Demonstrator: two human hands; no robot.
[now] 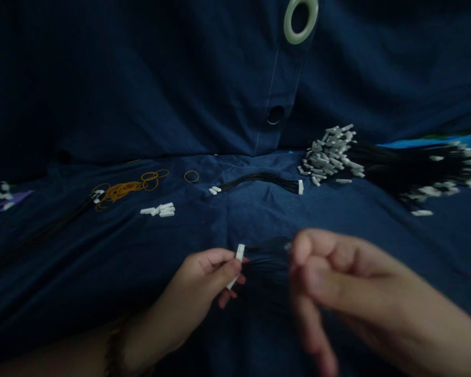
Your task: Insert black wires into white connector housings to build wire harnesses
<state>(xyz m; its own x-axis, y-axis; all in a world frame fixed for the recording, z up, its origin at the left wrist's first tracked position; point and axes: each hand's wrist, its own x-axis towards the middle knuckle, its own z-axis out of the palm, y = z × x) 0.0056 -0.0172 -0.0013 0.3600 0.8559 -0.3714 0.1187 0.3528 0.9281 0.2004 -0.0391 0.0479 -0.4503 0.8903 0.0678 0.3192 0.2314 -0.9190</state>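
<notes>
Near the bottom centre, my left hand (210, 275) pinches a white connector strip (240, 253) between thumb and fingers. Thin black wires (269, 255) run from that strip toward the right, blurred at their far part. At their right end is my right hand (337, 283), its thumb and index finger pressed together and the other fingers hanging lower. A small pale tip shows beside its index finger; what the pinch holds is hidden. Beyond the hands lies another black wire bundle (259, 178) with a white connector (301, 187) at its right end and small white pieces at its left.
Orange rubber bands (123, 192) lie at the left, near small white connectors (167, 210). A large black wire bundle (392, 165) with many white ends sits at the right. Blue cloth (227, 220) covers the surface; a dark blue curtain (160, 78) with rings hangs behind.
</notes>
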